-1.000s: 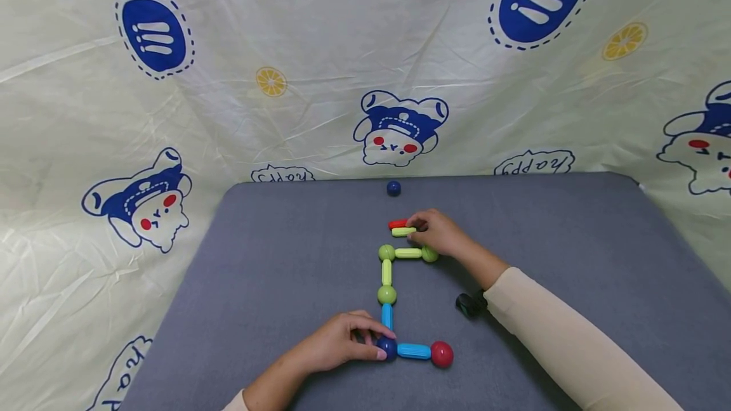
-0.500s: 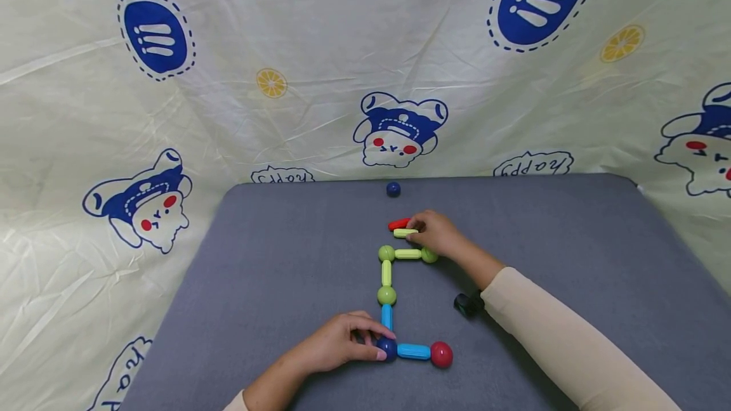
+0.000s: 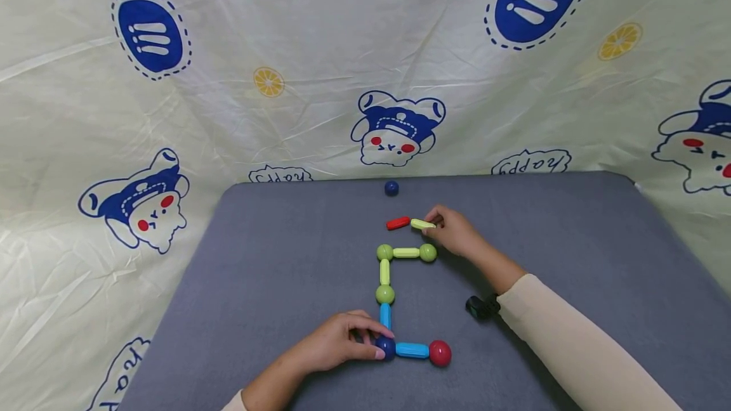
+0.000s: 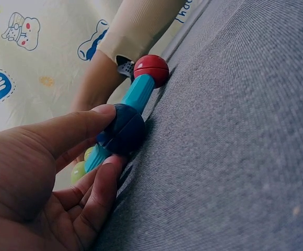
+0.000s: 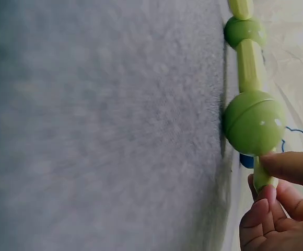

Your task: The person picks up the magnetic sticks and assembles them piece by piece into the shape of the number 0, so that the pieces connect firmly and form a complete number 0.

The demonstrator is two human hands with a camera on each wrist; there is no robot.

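Note:
A chain of magnetic balls and sticks lies on the grey mat. My left hand grips the dark blue ball at the chain's corner, thumb and fingers curled round it. A blue stick leads from it to a red ball. Further up, green balls and sticks end at a green ball. My right hand pinches a light green stick just above that ball, right of a loose red stick.
A loose dark blue ball sits at the mat's far edge. A cream printed sheet rises behind the mat and to its left and right. A black wrist camera sits on my right forearm.
My right hand has pulled the light green stick away from the red stick's side and moved it to the right. The left hand has stayed on the dark blue ball.

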